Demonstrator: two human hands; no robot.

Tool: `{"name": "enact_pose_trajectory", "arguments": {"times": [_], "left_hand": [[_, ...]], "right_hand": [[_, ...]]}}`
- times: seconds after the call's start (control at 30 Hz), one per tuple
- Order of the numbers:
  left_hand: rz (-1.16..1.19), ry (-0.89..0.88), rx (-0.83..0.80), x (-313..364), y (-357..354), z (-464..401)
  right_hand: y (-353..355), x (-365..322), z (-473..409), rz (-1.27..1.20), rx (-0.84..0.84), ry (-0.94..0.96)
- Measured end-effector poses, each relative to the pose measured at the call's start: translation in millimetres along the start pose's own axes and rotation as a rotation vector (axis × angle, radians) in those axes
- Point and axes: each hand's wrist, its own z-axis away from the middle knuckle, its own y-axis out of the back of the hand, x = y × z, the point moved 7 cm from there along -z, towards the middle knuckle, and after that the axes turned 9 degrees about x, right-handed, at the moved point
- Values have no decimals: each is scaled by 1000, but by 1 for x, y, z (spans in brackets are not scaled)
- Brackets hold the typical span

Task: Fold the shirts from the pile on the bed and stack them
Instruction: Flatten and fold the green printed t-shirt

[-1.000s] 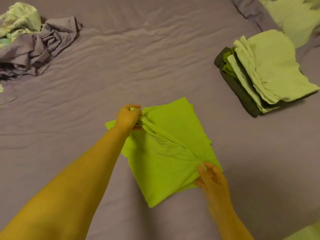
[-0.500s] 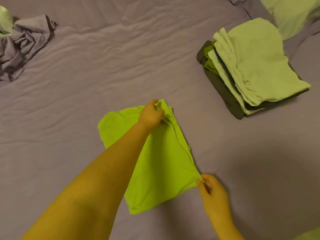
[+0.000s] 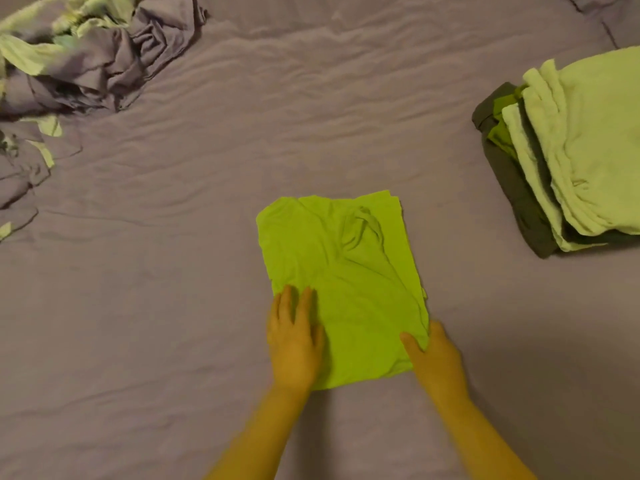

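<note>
Lime-green shirt (image 3: 341, 282) lies centre frame on the purple bed sheet (image 3: 207, 306), already a narrow rectangle, long axis running 12 to 6 o'clock, top layer rumpled near the collar end. Left hand (image 3: 294, 344) rests flat on its 7 o'clock corner, fingers straight and slightly apart, pressing. Right hand (image 3: 434, 362) at the 5 o'clock corner, thumb on top of the fabric, other fingers hidden, apparently under the edge; looks like a pinch. Thin jersey, judged light, limp, no stiffness; it will sag and slide out of square if lifted by one point. Best taken at both near corners or scooped under the fold. Unfolded pile (image 3: 90, 60) sits at 10 o'clock, folded stack (image 3: 571, 157) at 2 o'clock, both well apart from the shirt.
</note>
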Motion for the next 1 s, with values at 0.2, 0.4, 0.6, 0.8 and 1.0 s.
{"name": "enact_pose_trajectory", "arguments": {"times": [0.2, 0.4, 0.6, 0.8, 1.0], "left_hand": [[699, 848, -97, -42, -15, 49], [493, 775, -234, -62, 0, 91], [31, 517, -281, -76, 21, 115], [-13, -110, -98, 0, 12, 33], [-254, -279, -361, 39, -48, -25]], "right_hand": [[0, 3, 5, 5, 10, -14], [11, 21, 27, -3, -24, -36], [3, 43, 64, 204, -87, -16], [15, -36, 31, 246, 196, 394], [-4, -102, -25, 81, 108, 408]]}}
